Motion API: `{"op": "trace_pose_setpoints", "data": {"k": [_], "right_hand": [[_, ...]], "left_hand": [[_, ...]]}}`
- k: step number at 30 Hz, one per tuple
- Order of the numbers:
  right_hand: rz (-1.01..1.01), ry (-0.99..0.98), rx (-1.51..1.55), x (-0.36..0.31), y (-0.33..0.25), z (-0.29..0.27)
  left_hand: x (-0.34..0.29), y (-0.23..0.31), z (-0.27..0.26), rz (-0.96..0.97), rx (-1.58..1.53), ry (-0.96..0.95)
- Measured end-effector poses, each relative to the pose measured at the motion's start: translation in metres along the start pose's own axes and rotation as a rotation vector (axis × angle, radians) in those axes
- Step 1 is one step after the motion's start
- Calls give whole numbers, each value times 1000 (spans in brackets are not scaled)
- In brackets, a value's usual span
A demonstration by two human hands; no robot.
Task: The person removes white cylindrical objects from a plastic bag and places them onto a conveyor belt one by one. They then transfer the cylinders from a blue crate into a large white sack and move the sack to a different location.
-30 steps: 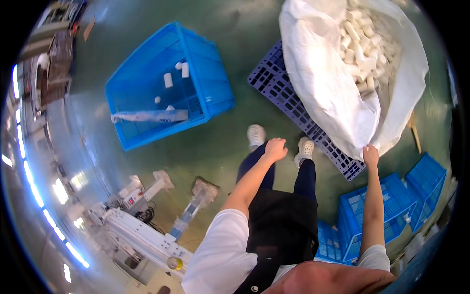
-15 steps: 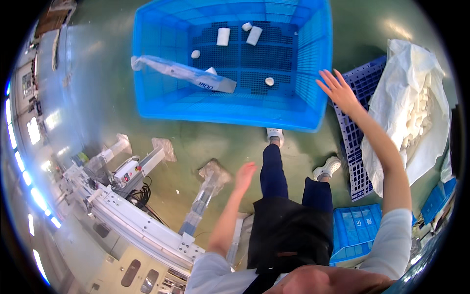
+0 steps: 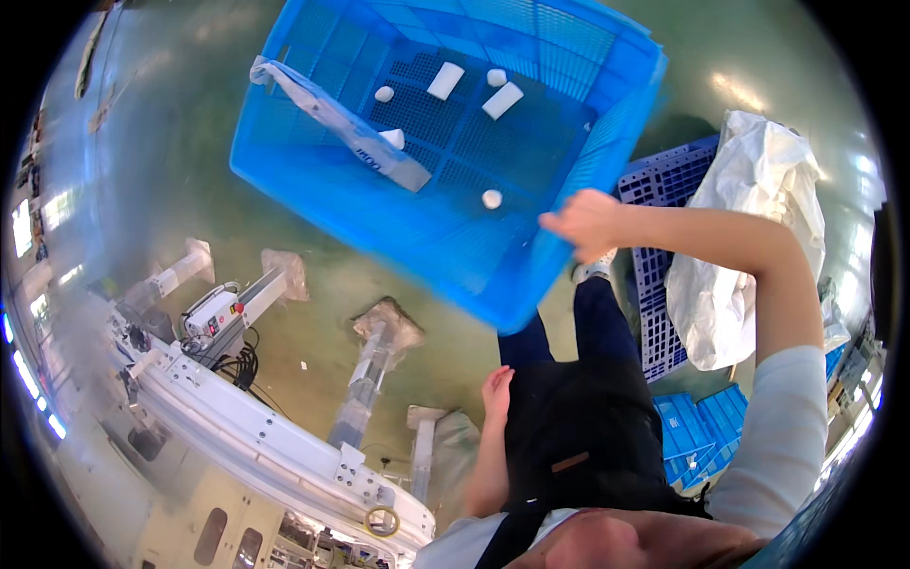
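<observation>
A large blue plastic crate (image 3: 379,232) stands at an angle on the floor ahead of me. My right hand (image 3: 586,226) is closed over the rim of its right side, near the front corner. Inside lie several white rolls (image 3: 502,100) and short white pieces (image 3: 491,199). A clear plastic bag with blue print (image 3: 346,128) hangs over the left side into the crate. My left hand (image 3: 497,391) is beside my left thigh, fingers loosely bent, with nothing visible in it.
At right, a dark blue pallet (image 3: 654,327) carries an open white sack (image 3: 720,284). Smaller blue crates (image 3: 684,431) stand near my right side. To my left is a long white machine frame (image 3: 256,417) with plastic-wrapped feet (image 3: 389,322), a control box (image 3: 213,313) and black cables.
My right hand has gone from spread fingers beside the crate to gripping its rim. The crate has turned, its right front corner coming nearer me. My left hand has dropped toward my thigh.
</observation>
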State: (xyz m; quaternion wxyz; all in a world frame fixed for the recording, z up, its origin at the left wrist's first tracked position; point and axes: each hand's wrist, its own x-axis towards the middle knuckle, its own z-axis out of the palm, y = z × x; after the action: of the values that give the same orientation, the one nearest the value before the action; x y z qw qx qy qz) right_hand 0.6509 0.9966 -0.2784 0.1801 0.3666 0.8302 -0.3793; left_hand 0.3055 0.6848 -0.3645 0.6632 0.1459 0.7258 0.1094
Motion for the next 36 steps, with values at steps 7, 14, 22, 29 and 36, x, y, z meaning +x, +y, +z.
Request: {"op": "trace_pose_setpoints", "data": {"k": [7,14,22,29,36], "right_hand": [[-176,285,119,36,-130,-175],[9,-71,329,21,-135,-242],[315,514,476,-113,-110,-195],[545,725,1111,-247,-113,-130],[707,983,1167,-345,-126,-35]], "left_hand": [[28,10,15,-261,-966,321],[32,61,-53,25,-1366,231],[-33,156,-105,747,-492,168],[-128,283,-113,646,-426,40],[-114,305,-59,569,-112,-8]]}}
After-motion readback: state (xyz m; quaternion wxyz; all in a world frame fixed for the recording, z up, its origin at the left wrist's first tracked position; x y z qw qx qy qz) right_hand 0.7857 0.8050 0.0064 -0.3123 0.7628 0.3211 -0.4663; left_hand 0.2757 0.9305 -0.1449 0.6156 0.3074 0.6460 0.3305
